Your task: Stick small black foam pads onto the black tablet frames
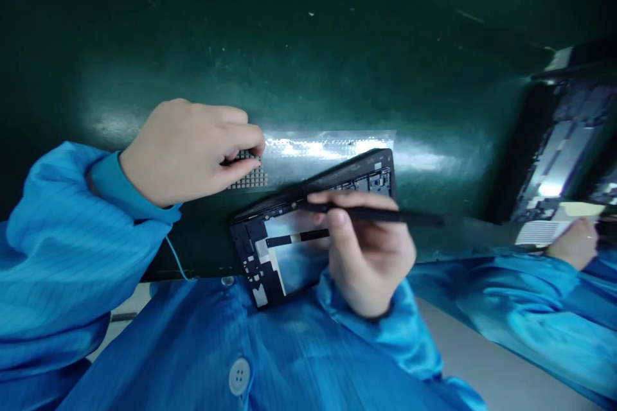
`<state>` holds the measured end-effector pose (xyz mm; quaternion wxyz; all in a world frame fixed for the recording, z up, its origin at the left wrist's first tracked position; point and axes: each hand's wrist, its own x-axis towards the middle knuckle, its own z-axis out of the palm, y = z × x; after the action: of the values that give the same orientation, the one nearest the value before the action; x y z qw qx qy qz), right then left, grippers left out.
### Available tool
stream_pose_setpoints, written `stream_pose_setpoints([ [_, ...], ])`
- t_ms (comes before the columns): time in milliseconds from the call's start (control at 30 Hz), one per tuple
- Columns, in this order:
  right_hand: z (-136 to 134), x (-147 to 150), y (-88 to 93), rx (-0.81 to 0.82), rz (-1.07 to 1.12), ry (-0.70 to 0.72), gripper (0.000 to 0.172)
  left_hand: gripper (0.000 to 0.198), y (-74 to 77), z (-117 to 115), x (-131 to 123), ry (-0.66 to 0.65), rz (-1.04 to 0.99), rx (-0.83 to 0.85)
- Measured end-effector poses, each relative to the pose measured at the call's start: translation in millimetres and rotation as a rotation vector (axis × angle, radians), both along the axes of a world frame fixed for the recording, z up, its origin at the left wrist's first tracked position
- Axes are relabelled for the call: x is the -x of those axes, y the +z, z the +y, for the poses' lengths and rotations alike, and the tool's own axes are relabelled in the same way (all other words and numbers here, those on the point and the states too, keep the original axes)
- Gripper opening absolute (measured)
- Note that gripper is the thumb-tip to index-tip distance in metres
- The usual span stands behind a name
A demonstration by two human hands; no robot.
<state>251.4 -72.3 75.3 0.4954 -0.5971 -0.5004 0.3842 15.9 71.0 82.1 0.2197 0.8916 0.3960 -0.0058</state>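
While the right hand [371,250] clamps a black tool [376,214] over the opened device [299,270] by the near edge of the bench [308,77], the left hand [193,151]'s at the gridded sheet [248,180], can't tell if pinching; probably peeling, needs a light touch next.

Left hand [193,148]: back up, fingers curled, thumb by pointer | Right hand [369,257]: nearer their tummy, thumb and fingers pinched

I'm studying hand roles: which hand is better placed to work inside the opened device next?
Probably the right hand: it holds the dark tool over the opened device; the left hand is at the small dark squares.
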Motion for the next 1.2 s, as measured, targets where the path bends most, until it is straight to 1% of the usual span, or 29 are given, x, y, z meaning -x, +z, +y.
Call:
stream_pose_setpoints([
  [33,-13.7,4.7,-3.5,-0.037,-0.011,-0.059,0.019,0.032,0.1,-0.2,0.4,0.000,-0.005,0.004],
  [67,-23.9,9.1,-6.9,-0.074,-0.030,-0.086,0.019,0.032,0.3,-0.6,0.8,0.002,-0.009,0.007],
  [133,-33.2,15.7,-12.2,-0.131,-0.071,-0.072,0.019,0.031,0.4,-1.2,2.0,0.005,-0.017,0.007],
  [300,-24.2,18.6,-15.2,-0.156,-0.117,-0.028,0.021,0.031,-2.1,-1.7,4.0,0.018,-0.045,-0.003],
  [400,-26.0,18.4,-13.9,-0.169,-0.149,-0.023,0.026,0.031,-2.9,-1.5,3.6,0.030,-0.047,0.017],
  [467,-29.8,17.7,-9.9,-0.175,-0.196,0.018,0.030,0.031,-3.0,-1.7,3.2,0.039,-0.049,0.017],
  [533,-28.5,14.4,-1.9,-0.162,-0.254,0.077,0.033,0.031,-3.5,-2.2,3.1,0.043,-0.053,0.004],
  [600,-15.4,7.0,8.1,-0.099,-0.283,0.129,0.032,0.031,-4.7,-2.6,3.4,0.035,-0.059,-0.013],
  [667,11.1,-3.5,15.7,-0.015,-0.278,0.215,0.024,0.032,-6.2,-2.5,3.9,0.017,-0.064,-0.030],
  [700,27.7,-9.0,17.4,0.018,-0.271,0.285,0.019,0.033,-7.0,-2.3,4.1,0.010,-0.065,-0.040],
  [767,61.1,-18.4,16.2,0.053,-0.248,0.461,0.013,0.036,-7.9,-1.5,4.4,0.002,-0.061,-0.054],
  [800,75.2,-21.7,13.7,0.065,-0.225,0.541,0.012,0.036,-8.0,-1.1,4.5,0.003,-0.060,-0.057],
  [867,93.6,-25.1,7.9,0.087,-0.178,0.632,0.015,0.035,-7.1,-0.5,4.2,0.003,-0.054,-0.045],
  [933,98.7,-25.5,3.7,0.112,-0.139,0.647,0.017,0.033,-5.1,-0.4,3.6,0.000,-0.038,-0.022],
  [1033,94.2,-24.7,3.1,0.140,-0.121,0.616,0.018,0.031,-1.8,-0.9,2.5,-0.001,-0.019,0.004],
  [1200,96.4,-22.9,7.0,0.094,-0.213,0.655,0.017,0.030,2.5,-1.3,1.8,0.001,-0.014,0.026],
])
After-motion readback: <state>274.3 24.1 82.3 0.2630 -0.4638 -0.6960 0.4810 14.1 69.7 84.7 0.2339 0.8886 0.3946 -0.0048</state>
